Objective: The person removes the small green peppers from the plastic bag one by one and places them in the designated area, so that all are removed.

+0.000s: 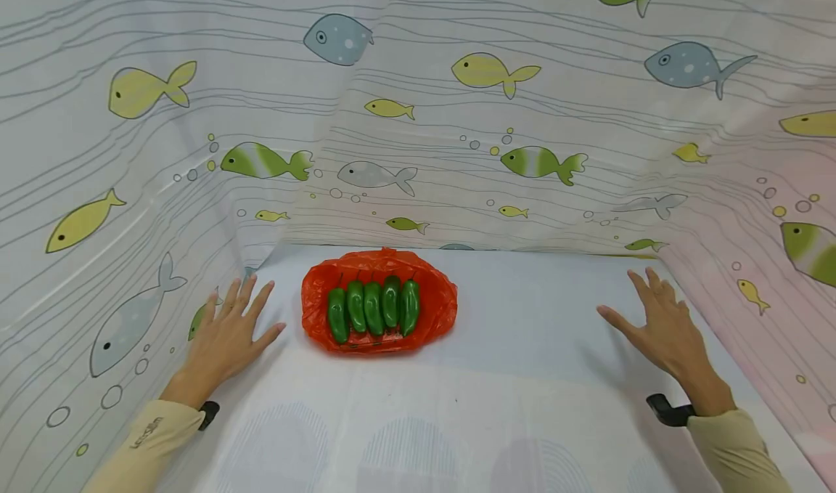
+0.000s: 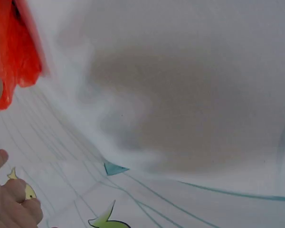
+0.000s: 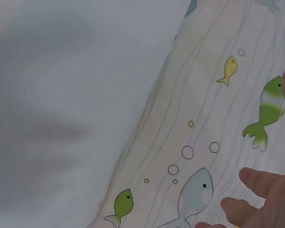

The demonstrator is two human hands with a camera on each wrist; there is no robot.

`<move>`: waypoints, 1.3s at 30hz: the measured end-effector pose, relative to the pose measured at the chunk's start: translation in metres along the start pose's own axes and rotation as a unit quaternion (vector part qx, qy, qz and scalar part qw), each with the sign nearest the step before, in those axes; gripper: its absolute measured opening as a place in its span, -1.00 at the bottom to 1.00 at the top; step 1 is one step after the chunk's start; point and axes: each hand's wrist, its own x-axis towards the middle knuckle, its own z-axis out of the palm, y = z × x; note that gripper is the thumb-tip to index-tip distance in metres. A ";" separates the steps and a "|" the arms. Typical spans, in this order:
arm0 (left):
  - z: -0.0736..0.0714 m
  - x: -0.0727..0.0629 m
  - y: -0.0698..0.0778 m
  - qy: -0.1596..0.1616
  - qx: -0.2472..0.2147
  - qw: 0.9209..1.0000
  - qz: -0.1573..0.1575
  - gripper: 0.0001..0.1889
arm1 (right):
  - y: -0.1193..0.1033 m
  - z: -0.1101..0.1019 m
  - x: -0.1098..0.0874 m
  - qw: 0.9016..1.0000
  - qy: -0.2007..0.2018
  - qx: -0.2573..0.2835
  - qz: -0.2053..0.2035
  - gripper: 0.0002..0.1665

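Watching remotely, I see the left hand point(image 1: 225, 339) and right hand point(image 1: 669, 335) spread, fingers holding nothing, either side of the peppers point(image 1: 373, 308), which lie on red plastic point(image 1: 439, 311) on the bench point(image 1: 522, 406). I judge them light, firm and slick, best pinched mid-body; the plastic should crumple.

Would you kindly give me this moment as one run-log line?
left hand: empty, nearer red plastic | right hand: empty, farther off | five green peppers: side by side on red plastic, untouched
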 end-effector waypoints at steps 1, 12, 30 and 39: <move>0.001 0.001 0.000 0.002 -0.011 1.000 -0.002 -0.12 | -0.001 0.000 0.000 1.000 -0.002 0.003 0.005 0.17; 0.010 0.009 0.014 -0.004 -0.266 0.961 -0.077 -0.46 | -0.014 0.010 -0.001 0.998 0.026 0.059 0.017 -0.11; 0.031 0.027 0.034 -0.095 -0.503 0.844 -0.160 -0.24 | -0.041 0.033 0.005 0.987 -0.019 0.160 0.026 -0.25; 0.042 0.034 0.036 -0.115 -0.514 0.834 -0.163 -0.19 | -0.048 0.040 0.010 0.980 -0.046 0.192 0.029 -0.24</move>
